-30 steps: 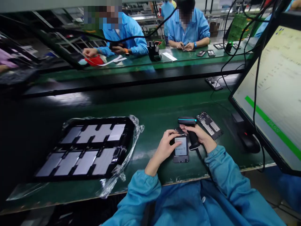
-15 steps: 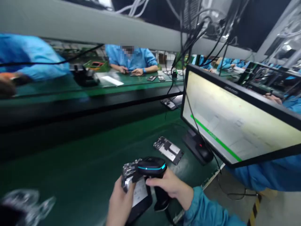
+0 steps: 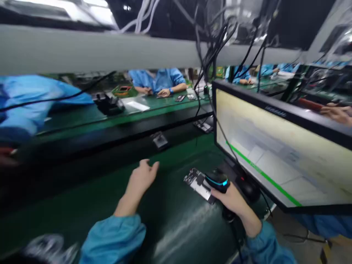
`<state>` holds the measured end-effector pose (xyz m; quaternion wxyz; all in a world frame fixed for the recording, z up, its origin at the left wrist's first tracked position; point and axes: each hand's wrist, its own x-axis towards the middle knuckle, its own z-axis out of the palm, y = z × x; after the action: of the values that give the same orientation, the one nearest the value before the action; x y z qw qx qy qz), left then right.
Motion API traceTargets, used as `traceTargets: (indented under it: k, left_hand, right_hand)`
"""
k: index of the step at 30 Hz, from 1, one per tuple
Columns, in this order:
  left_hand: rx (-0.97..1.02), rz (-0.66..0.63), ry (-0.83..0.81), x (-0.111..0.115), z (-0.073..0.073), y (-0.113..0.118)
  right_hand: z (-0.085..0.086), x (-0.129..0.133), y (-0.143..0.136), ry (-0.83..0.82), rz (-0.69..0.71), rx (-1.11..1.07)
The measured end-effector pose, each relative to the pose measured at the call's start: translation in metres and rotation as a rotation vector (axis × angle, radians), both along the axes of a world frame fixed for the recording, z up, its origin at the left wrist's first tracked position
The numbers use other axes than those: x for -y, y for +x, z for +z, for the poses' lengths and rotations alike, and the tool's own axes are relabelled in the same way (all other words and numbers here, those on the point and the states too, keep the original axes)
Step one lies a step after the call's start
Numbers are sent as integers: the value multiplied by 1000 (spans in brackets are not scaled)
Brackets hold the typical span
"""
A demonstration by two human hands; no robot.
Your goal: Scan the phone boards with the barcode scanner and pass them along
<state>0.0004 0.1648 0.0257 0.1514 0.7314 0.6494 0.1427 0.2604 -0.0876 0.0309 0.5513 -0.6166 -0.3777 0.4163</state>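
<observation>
My left hand (image 3: 140,179) reaches forward over the green bench, fingers apart and nothing in them. Just beyond its fingertips an opened phone (image 3: 160,140) lies on the dark strip behind the bench, slightly blurred. My right hand (image 3: 229,200) is wrapped round the grip of a black handheld barcode scanner (image 3: 217,179) with a lit blue band. Beside the scanner's head a second opened phone (image 3: 200,187), circuit board and pale battery showing, rests flat on the bench. The scanner covers part of that phone's right side.
A monitor (image 3: 275,146) with a green bar on screen stands at the right, a black mouse (image 3: 249,189) near its base. Another phone (image 3: 203,126) lies farther back. Cables (image 3: 217,47) hang overhead. Across the strip, a person (image 3: 158,82) in blue works at a bench.
My left hand has let go of the phone it held and stretched forward; a phone now lies on the dark strip. My right hand has moved right with the scanner, near the other phone.
</observation>
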Motion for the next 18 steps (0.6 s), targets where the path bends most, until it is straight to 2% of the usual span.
traceTargets:
  k: [2, 3, 5, 6, 8, 13, 18]
  left_hand:
    - [20, -22, -173, 73, -4, 4]
    - [28, -52, -193, 106, -7, 11]
    - [-17, -86, -102, 155, -16, 31]
    - [-50, -95, -34, 169, -21, 42]
    - [-97, -122, 82, 178, -33, 58]
    - [-30, -292, 164, 156, -50, 71]
    - [116, -244, 139, 141, -60, 74]
  right_hand:
    - [-4, -1, -10, -28, 120, -89]
    - [-8, 0, -18, -57, 173, -149]
    - [-14, 7, -35, -116, 249, -245]
    - [-17, 11, -41, -134, 272, -276]
    - [-20, 21, -48, -156, 292, -324]
    - [-19, 40, -33, -206, 186, -484]
    - [-24, 56, -28, -172, 59, -604]
